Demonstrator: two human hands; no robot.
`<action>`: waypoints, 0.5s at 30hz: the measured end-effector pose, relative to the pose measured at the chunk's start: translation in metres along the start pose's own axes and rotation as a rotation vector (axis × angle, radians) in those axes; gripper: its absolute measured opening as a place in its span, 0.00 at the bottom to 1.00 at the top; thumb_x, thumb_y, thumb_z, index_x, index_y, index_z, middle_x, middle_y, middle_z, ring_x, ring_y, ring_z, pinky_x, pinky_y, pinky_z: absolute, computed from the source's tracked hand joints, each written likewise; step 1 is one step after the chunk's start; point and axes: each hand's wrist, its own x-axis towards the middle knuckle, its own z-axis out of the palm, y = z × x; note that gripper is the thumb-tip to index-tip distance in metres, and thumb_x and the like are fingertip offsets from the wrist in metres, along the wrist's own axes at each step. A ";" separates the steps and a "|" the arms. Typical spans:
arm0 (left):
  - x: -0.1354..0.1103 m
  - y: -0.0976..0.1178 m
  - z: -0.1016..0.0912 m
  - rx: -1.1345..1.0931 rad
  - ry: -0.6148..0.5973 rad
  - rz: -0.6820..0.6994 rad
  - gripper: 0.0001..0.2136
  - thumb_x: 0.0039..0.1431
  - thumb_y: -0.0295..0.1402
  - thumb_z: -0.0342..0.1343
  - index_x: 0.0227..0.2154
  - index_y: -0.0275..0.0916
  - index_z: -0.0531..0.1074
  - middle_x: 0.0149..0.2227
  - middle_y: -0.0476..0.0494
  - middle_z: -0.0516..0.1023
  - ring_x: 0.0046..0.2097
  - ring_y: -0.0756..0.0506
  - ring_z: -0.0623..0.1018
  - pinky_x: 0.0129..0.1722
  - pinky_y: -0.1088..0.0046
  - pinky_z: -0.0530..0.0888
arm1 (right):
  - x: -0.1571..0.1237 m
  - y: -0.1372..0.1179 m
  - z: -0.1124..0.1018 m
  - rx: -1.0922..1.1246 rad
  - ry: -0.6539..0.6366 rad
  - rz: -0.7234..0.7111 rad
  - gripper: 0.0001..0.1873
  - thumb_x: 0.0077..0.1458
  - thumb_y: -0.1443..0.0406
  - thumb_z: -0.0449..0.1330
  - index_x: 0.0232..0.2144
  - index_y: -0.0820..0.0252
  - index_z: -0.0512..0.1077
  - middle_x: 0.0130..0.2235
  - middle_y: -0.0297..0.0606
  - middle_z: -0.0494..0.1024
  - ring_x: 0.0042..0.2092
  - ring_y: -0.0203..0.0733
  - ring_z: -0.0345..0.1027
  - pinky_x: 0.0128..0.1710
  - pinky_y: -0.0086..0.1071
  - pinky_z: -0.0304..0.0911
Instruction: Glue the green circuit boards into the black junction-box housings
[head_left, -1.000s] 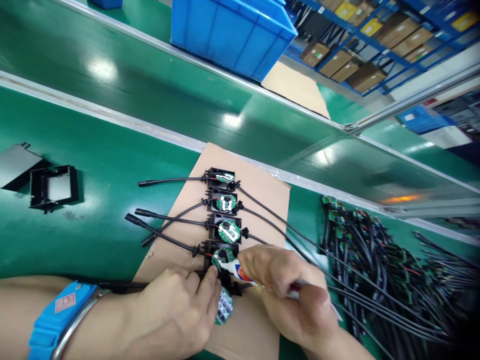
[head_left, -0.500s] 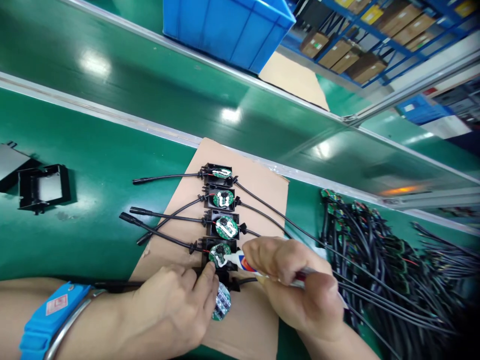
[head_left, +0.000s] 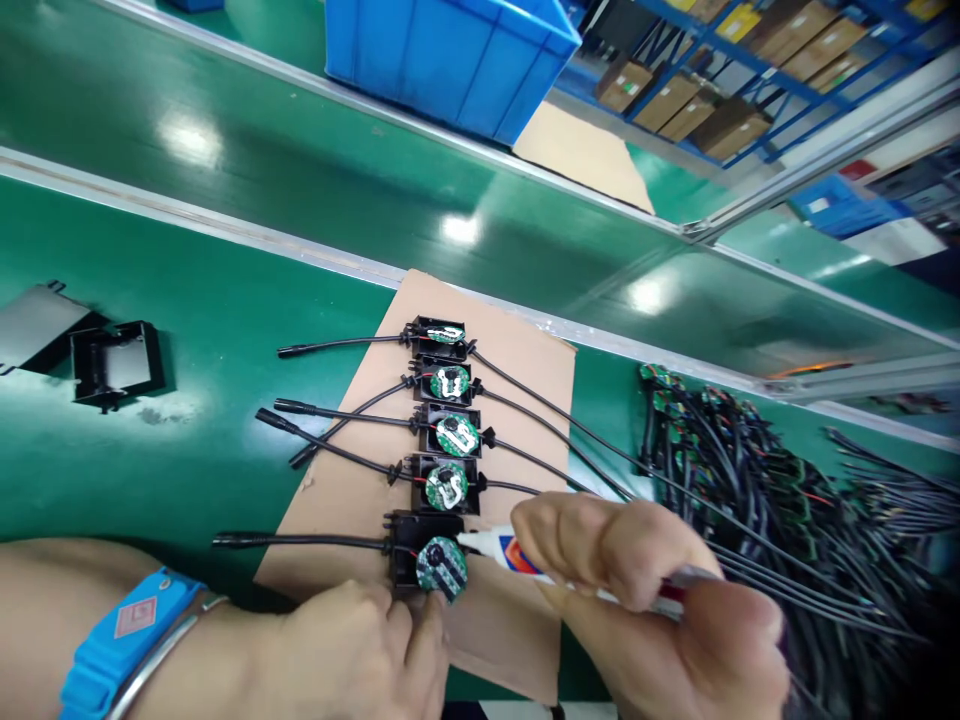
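Note:
My right hand (head_left: pixel 637 590) is wrapped around a white glue tube (head_left: pixel 521 556) with a red and blue label. Its nozzle points left, just above the nearest round green circuit board (head_left: pixel 442 570). That board carries dark parts and no white paste, and sits tilted at an open black housing (head_left: pixel 405 545). My left hand (head_left: pixel 367 650) has its fingers closed at the board's lower edge; the thumb is hidden. Farther up, several boards, such as this pasted circuit board (head_left: pixel 448 487), bear white paste and lie in black housings with cables on both sides.
Under the row lies a cardboard sheet (head_left: pixel 517 390). To the right is a heap of black cables (head_left: pixel 720 470) with circuit boards. Black plastic cases (head_left: pixel 120 365) rest at the left. Beyond the bench's metal rail stands a blue crate (head_left: pixel 442 70).
The glue nozzle has left the fourth board, which now carries a white paste trail, and is by the nearest one. My left hand has moved down to the nearest board's lower edge.

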 end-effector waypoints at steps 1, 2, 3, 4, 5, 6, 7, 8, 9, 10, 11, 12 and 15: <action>-0.001 0.003 0.000 0.001 0.001 0.007 0.15 0.54 0.21 0.49 0.42 0.32 0.76 0.41 0.36 0.81 0.26 0.46 0.75 0.17 0.72 0.68 | -0.003 0.001 0.004 0.031 -0.012 0.031 0.22 0.61 0.49 0.51 0.22 0.57 0.59 0.19 0.29 0.50 0.21 0.34 0.45 0.22 0.33 0.46; -0.002 0.004 0.001 -0.003 0.002 0.021 0.14 0.54 0.22 0.50 0.42 0.31 0.76 0.41 0.36 0.81 0.26 0.46 0.75 0.16 0.72 0.68 | -0.005 0.003 0.009 0.054 -0.032 0.058 0.22 0.61 0.49 0.51 0.22 0.57 0.58 0.19 0.29 0.50 0.21 0.34 0.45 0.22 0.33 0.45; -0.003 0.006 0.002 -0.006 -0.004 0.032 0.14 0.54 0.23 0.50 0.42 0.30 0.76 0.41 0.34 0.80 0.25 0.46 0.75 0.16 0.71 0.67 | -0.007 0.006 0.013 0.069 -0.050 0.080 0.23 0.61 0.49 0.51 0.22 0.57 0.58 0.19 0.29 0.51 0.21 0.34 0.45 0.22 0.33 0.45; -0.004 0.007 0.003 -0.013 -0.006 0.042 0.14 0.53 0.24 0.51 0.42 0.30 0.76 0.41 0.33 0.80 0.25 0.45 0.75 0.15 0.71 0.67 | -0.009 0.009 0.016 0.080 -0.063 0.088 0.23 0.60 0.49 0.51 0.21 0.57 0.58 0.19 0.29 0.51 0.21 0.34 0.45 0.22 0.32 0.44; -0.004 0.008 0.003 -0.016 -0.002 0.044 0.14 0.53 0.25 0.51 0.41 0.29 0.76 0.40 0.32 0.80 0.25 0.45 0.75 0.15 0.71 0.67 | -0.010 0.013 0.019 0.087 -0.074 0.084 0.24 0.60 0.48 0.51 0.21 0.57 0.57 0.19 0.29 0.51 0.21 0.33 0.45 0.21 0.32 0.44; -0.004 0.008 0.004 -0.015 -0.003 0.046 0.14 0.52 0.26 0.52 0.41 0.28 0.76 0.40 0.31 0.80 0.25 0.44 0.75 0.16 0.70 0.67 | -0.011 0.017 0.021 0.091 -0.078 0.069 0.24 0.60 0.48 0.51 0.21 0.57 0.57 0.19 0.28 0.50 0.21 0.33 0.44 0.21 0.32 0.43; -0.004 0.009 0.004 -0.013 -0.003 0.046 0.15 0.51 0.26 0.53 0.41 0.27 0.76 0.40 0.30 0.80 0.25 0.43 0.75 0.16 0.70 0.68 | -0.012 0.021 0.023 0.088 -0.080 0.049 0.24 0.60 0.48 0.51 0.21 0.57 0.57 0.19 0.28 0.50 0.20 0.33 0.44 0.21 0.32 0.43; -0.004 0.009 0.004 -0.009 -0.002 0.047 0.15 0.51 0.26 0.53 0.41 0.26 0.76 0.40 0.29 0.80 0.26 0.43 0.76 0.16 0.70 0.68 | -0.013 0.024 0.024 0.076 -0.083 0.030 0.24 0.60 0.48 0.51 0.21 0.57 0.57 0.19 0.28 0.50 0.20 0.33 0.43 0.21 0.32 0.42; -0.005 0.010 0.004 -0.010 0.000 0.046 0.15 0.51 0.27 0.54 0.41 0.26 0.76 0.40 0.28 0.80 0.26 0.43 0.76 0.17 0.70 0.69 | -0.014 0.026 0.024 0.054 -0.088 0.012 0.24 0.60 0.48 0.50 0.21 0.57 0.57 0.19 0.28 0.50 0.20 0.33 0.44 0.22 0.32 0.43; -0.005 0.010 0.004 -0.014 -0.001 0.042 0.15 0.51 0.27 0.54 0.41 0.26 0.76 0.40 0.27 0.80 0.26 0.43 0.76 0.17 0.70 0.68 | -0.014 0.027 0.024 0.028 -0.096 0.000 0.24 0.61 0.49 0.50 0.21 0.57 0.57 0.19 0.28 0.50 0.21 0.33 0.44 0.22 0.32 0.43; -0.005 0.010 0.005 -0.017 -0.007 0.032 0.16 0.51 0.28 0.54 0.42 0.26 0.75 0.40 0.27 0.79 0.26 0.43 0.76 0.17 0.70 0.69 | -0.014 0.027 0.024 0.003 -0.104 -0.007 0.23 0.61 0.50 0.49 0.21 0.57 0.57 0.19 0.28 0.50 0.21 0.33 0.44 0.23 0.32 0.44; -0.006 0.011 0.006 -0.023 -0.013 0.032 0.16 0.51 0.28 0.54 0.42 0.26 0.75 0.41 0.26 0.79 0.26 0.43 0.76 0.17 0.70 0.68 | -0.014 0.027 0.024 -0.017 -0.108 -0.011 0.23 0.62 0.50 0.49 0.21 0.58 0.56 0.20 0.28 0.50 0.21 0.33 0.45 0.23 0.32 0.44; -0.011 0.013 0.012 -0.028 -0.020 0.041 0.15 0.52 0.29 0.54 0.42 0.26 0.75 0.42 0.25 0.78 0.29 0.41 0.76 0.19 0.69 0.69 | -0.016 0.022 0.022 -0.050 -0.113 -0.003 0.23 0.62 0.51 0.49 0.20 0.58 0.56 0.20 0.28 0.50 0.22 0.33 0.45 0.23 0.32 0.44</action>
